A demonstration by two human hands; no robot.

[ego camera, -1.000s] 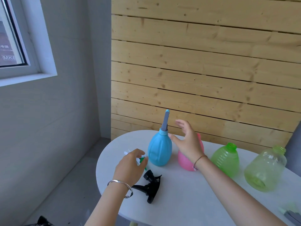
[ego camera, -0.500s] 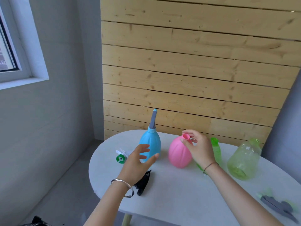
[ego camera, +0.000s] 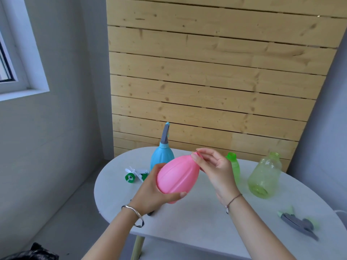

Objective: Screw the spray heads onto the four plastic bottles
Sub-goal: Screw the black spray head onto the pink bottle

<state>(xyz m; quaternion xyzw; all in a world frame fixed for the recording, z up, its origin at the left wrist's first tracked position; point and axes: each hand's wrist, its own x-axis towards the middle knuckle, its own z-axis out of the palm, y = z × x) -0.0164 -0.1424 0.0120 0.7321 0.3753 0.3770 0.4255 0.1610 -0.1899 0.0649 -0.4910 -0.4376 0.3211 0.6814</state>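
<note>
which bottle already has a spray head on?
The blue bottle, standing at the back left of the table. Its grey spray head is on; the pink bottle's neck is hidden, both green ones are open.

Pink bottle [ego camera: 177, 176] tilted, headless, blue bottle [ego camera: 161, 159] upright with head, two green bottles [ego camera: 264, 174] open

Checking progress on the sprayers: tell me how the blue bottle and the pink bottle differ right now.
The blue bottle stands upright on the table; the pink bottle is lifted and tilted. The blue bottle already carries a grey spray head; the pink bottle has none fitted. The blue bottle is untouched, while the left hand cups the pink bottle's base and the right hand pinches its neck. Both are ribbed, opaque, bulb-shaped plastic.
</note>
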